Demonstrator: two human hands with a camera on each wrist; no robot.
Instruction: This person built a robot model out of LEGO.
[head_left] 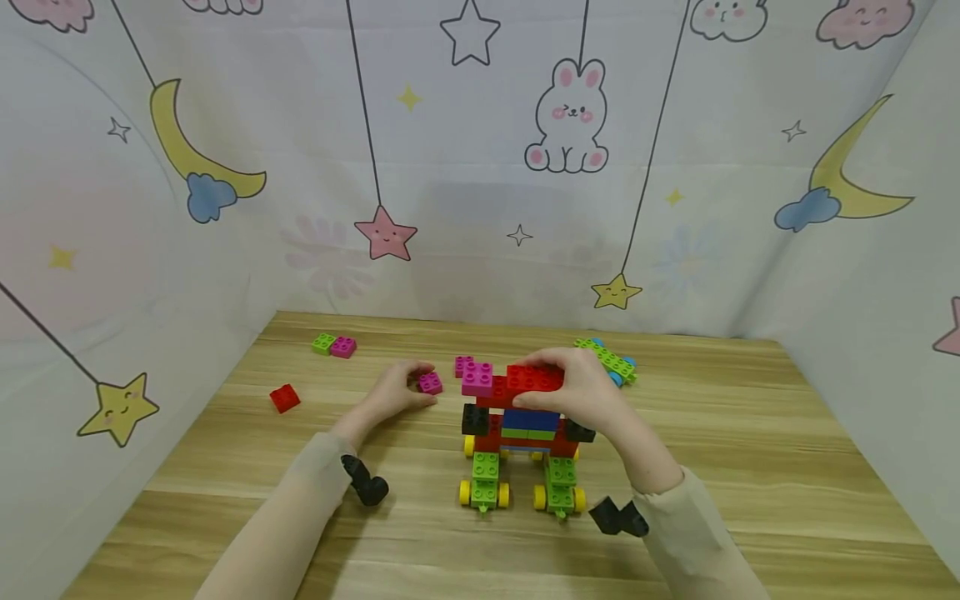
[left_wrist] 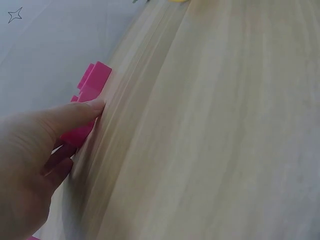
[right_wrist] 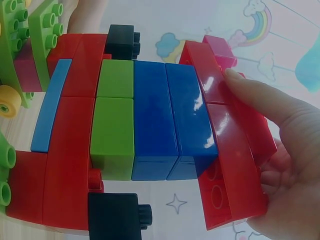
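Observation:
On the table stands a toy brick build with blue and green bricks in its middle, black bricks at its sides and yellow-wheeled green bases below. My right hand grips the red brick at its top, thumb on one side as the right wrist view shows. A pink brick sits on the top left of the build. Left of it, my left hand pinches another pink brick between thumb and fingers, low over the tabletop. Whether that brick touches the wood I cannot tell.
A loose pink brick lies just behind the build. At the back left are a green brick and a pink brick side by side, with a red brick nearer. A green wheeled base lies behind my right hand.

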